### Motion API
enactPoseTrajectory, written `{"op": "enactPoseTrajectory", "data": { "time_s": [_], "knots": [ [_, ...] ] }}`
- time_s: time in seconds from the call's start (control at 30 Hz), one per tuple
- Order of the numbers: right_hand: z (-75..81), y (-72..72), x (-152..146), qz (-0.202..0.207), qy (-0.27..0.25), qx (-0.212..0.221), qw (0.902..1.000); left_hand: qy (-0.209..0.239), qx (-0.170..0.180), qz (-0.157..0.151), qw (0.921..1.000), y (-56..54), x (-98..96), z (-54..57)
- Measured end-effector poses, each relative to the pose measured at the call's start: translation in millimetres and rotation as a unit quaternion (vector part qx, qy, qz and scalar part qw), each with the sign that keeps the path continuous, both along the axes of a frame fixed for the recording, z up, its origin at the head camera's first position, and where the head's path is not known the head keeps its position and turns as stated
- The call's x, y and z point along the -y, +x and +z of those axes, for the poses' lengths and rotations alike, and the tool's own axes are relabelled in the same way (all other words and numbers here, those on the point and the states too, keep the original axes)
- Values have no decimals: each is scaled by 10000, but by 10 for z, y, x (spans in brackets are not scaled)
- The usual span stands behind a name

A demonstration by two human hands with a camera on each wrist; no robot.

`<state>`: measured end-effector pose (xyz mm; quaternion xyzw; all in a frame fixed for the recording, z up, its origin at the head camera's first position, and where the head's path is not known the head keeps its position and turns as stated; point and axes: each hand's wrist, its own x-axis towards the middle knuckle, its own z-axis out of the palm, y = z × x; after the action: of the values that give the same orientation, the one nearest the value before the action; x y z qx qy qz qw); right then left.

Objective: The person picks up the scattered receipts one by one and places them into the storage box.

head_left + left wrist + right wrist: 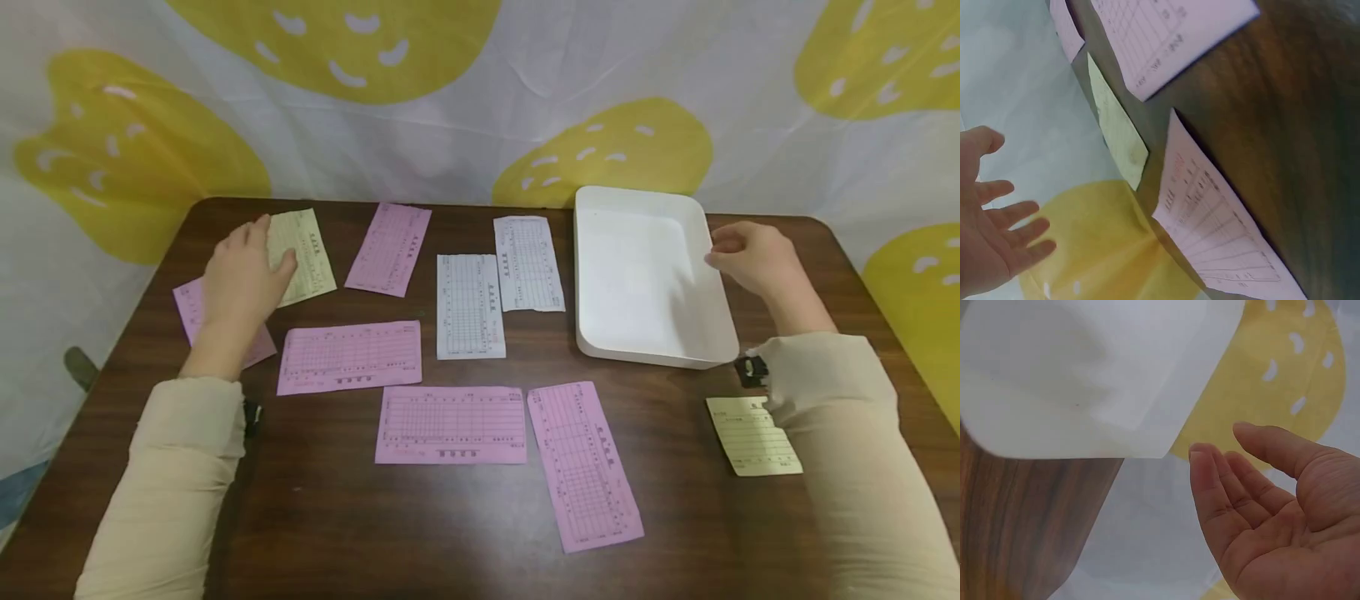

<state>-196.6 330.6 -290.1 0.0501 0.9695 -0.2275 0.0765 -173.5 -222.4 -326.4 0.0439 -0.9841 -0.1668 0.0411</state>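
My left hand (246,271) hovers at the far left with its fingers spread and nothing in them. In the head view it overlaps a pale yellow slip (308,257) and part of a pink slip (259,346); the left wrist view shows the hand raised apart from the paper. Beside the right wall of a white tray (645,283) is my right hand (757,258), fingers loosely bent. The right wrist view shows a gap between thumb and fingers, with nothing held. No slips lie inside the tray.
More pink printed slips (450,425) lie spread over the brown table (322,500). Two white slips (471,307) are left of the tray. A yellow slip (750,437) lies near the right sleeve, partly covered. A white curtain (435,142) with yellow shapes hangs behind.
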Motion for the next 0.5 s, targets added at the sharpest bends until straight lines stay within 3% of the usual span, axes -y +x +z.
{"op": "enactPoseTrajectory", "data": {
  "time_s": [0.23,0.5],
  "knots": [
    [-74,26,-129,-195,-70,-100,9997,689,-398,214,9966,75,120,-21],
    [-172,46,-276,-377,-223,261,9987,1326,-179,561,9894,169,328,-43]
  ]
}}
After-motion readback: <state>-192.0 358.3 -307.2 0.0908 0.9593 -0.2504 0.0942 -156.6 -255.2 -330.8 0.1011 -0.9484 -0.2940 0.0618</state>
